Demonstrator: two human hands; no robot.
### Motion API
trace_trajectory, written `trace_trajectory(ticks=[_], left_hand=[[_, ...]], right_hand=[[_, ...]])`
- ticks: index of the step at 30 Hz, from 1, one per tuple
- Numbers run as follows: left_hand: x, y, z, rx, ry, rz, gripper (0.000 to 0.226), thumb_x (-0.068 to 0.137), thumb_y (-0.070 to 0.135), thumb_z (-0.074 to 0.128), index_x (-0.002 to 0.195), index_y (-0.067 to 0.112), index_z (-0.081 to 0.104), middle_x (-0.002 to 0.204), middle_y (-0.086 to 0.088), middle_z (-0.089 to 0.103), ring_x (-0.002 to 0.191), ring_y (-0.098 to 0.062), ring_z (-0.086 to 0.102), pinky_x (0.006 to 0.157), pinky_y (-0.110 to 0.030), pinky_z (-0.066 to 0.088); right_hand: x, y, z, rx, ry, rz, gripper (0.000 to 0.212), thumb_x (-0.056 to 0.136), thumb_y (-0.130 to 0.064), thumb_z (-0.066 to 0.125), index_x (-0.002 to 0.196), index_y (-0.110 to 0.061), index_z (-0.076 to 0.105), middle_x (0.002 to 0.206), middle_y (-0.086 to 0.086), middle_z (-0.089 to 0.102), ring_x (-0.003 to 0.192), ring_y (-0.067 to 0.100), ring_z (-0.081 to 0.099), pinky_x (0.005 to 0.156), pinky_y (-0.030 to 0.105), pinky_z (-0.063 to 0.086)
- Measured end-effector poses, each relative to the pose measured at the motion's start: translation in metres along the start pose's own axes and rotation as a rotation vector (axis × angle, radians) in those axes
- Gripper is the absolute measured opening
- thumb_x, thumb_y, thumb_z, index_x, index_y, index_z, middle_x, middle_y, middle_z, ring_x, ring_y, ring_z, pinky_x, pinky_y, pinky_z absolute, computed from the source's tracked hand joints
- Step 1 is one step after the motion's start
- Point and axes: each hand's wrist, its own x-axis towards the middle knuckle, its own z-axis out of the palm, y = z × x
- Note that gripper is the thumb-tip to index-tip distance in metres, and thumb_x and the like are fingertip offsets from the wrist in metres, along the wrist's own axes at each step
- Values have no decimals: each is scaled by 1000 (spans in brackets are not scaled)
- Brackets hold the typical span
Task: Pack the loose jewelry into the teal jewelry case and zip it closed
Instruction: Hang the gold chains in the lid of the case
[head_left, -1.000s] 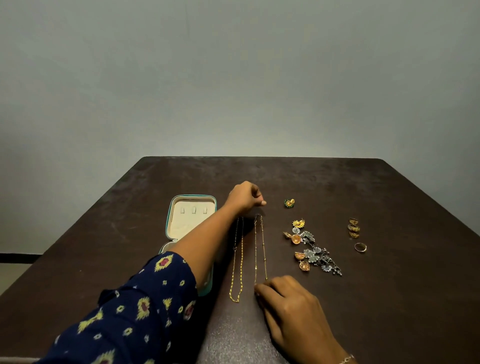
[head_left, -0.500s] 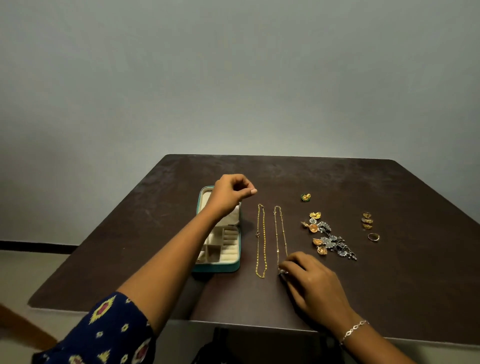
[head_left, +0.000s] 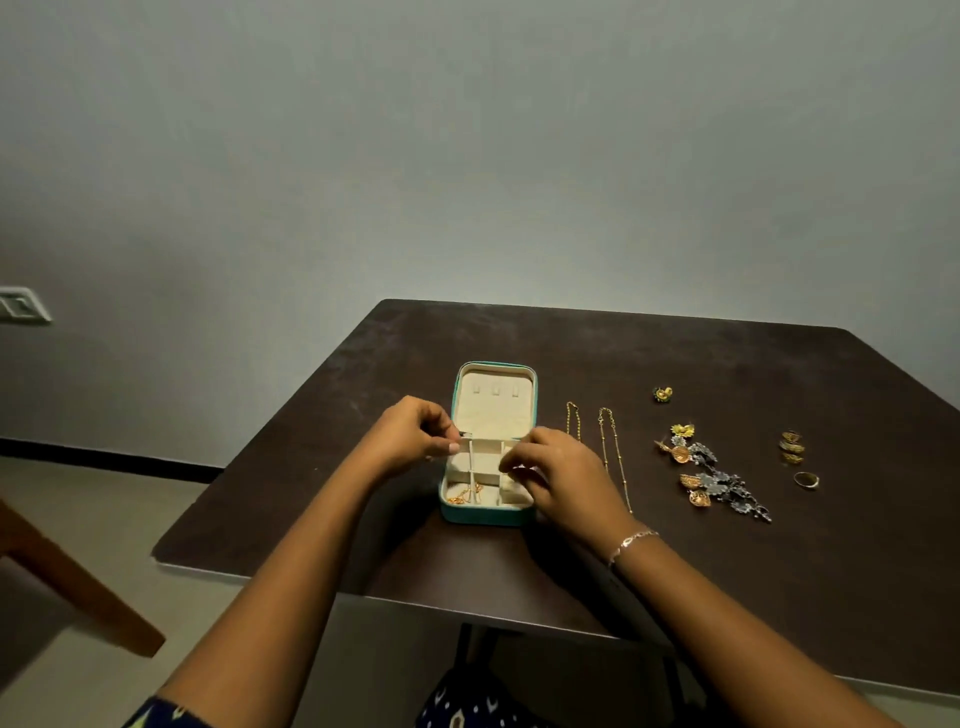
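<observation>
The teal jewelry case (head_left: 485, 515) lies open on the dark table (head_left: 779, 582), its cream lid (head_left: 493, 400) folded back. A thin gold chain (head_left: 464, 493) sits in its front left compartment. My left hand (head_left: 408, 436) pinches a small part at the case's left rim near the hinge. My right hand (head_left: 558, 470) hovers over the case's right compartments with curled fingers; what its fingertips hold is hidden. Two gold chains, a short-looking one (head_left: 571, 418) partly under my right hand and a beaded one (head_left: 609, 447), lie stretched out just right of the case.
Further right lie a cluster of silver and gold earrings (head_left: 714, 478), a yellow flower stud (head_left: 682, 430), a green-gold stud (head_left: 662, 394), stacked gold rings (head_left: 792, 447) and a single ring (head_left: 806, 480). A wooden furniture piece (head_left: 78, 587) stands left of the table. The table's near edge runs under my forearms.
My right hand left the beaded chain's near end and moved left to the case. My left hand drew back from the chains' far ends to the case's left rim. The view shifted left.
</observation>
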Motion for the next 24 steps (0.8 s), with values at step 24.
trace_trajectory(ticks=[24], left_hand=[[-5,-8,-8,61,-35,-127,22,87,0,55,73,18,57,75,-2,60,61,-12,52,55,-23,42]], right_hand=[[50,-37,35,-142,-284,52,21,86,-21,57,100,-7,64,107,15,55,102,30,51,74,33,42]])
